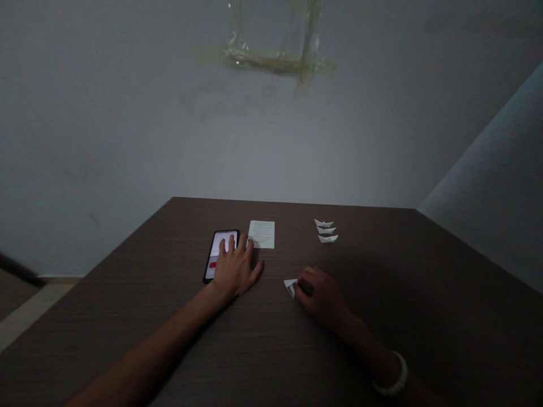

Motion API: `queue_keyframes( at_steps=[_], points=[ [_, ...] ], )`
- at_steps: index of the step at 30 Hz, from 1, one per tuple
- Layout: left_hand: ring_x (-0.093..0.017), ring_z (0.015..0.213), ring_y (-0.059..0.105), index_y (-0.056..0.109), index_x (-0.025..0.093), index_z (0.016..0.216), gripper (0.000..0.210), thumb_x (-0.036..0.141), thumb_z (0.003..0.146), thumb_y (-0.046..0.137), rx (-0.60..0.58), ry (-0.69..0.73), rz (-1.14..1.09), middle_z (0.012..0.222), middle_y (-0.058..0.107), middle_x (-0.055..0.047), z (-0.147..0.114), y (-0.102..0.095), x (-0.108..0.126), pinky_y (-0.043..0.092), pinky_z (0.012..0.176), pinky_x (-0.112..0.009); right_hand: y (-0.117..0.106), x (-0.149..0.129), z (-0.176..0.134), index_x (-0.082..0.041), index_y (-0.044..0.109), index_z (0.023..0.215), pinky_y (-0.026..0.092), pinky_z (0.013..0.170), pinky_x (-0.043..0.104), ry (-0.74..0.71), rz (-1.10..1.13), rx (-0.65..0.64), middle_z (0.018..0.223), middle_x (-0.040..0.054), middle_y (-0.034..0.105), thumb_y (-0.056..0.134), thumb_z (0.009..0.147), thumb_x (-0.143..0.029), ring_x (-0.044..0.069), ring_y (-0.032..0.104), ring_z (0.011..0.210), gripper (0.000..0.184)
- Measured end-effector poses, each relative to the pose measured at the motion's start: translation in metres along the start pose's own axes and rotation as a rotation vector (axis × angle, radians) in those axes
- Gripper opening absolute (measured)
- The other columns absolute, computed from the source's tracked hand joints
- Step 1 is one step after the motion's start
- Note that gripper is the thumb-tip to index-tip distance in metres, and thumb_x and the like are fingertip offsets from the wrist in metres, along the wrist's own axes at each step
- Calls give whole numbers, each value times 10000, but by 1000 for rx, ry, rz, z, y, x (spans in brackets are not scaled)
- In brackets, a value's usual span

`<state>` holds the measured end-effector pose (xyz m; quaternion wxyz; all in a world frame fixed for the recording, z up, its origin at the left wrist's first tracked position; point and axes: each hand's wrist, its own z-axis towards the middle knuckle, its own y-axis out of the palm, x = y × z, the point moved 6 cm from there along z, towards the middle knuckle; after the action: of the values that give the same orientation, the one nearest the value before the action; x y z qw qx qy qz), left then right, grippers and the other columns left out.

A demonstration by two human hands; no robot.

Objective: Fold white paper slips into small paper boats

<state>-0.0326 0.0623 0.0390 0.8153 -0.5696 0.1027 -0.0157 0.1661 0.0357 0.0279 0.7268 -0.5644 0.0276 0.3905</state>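
Note:
My left hand (235, 267) lies with its fingers spread over the right part of a smartphone (211, 257), whose screen is lit. Its fingertips reach close to a small stack of printed paper sheets (262, 234). In my right hand (319, 294), thumb and fingers pinch a small folded piece of paper (289, 286) just above or on the table. A white corner of it sticks out to the left; the rest is hidden by the fingers. Beyond that hand, three small paper boats (326, 231) sit one behind another.
Everything rests on a dark wood-grain table (254, 350). A pale wall (127, 141) stands right behind its far edge, with a taped patch (271, 62) higher up. On the right, a slanting light surface (500, 169) borders the table.

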Motion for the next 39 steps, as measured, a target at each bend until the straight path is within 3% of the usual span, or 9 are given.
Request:
queue_keyframes(
  at_steps=[9,25,33,39],
  points=[
    [-406,1234,420,471,114,1310,592,527,898,370,-20,-4,-13,1389,431,-196,0,1,0,211,1053,-554,2,2,-1,-188,597,775,393,680,262,5,0,-2,807,19,605,584,807,-160,160,545,761,45],
    [-419,1300,349,470,108,1318,599,523,899,365,-44,5,-26,1401,435,-191,1,6,-2,203,1065,-560,1,1,0,-187,599,762,403,688,263,4,10,-7,804,24,608,587,797,-148,165,548,768,55],
    [-406,1282,373,487,99,1306,518,434,927,373,9,2,21,1391,438,-198,-6,-7,9,219,1063,-536,1,-1,0,-189,589,758,390,674,257,9,-11,-14,803,16,598,582,810,-156,159,536,760,62],
    [-405,1170,468,514,98,1267,449,357,920,396,8,29,54,1397,418,-216,-16,-22,29,321,968,-513,0,-3,1,-185,590,766,385,681,257,5,-4,-19,807,16,598,581,818,-157,157,538,767,60]
  ],
)
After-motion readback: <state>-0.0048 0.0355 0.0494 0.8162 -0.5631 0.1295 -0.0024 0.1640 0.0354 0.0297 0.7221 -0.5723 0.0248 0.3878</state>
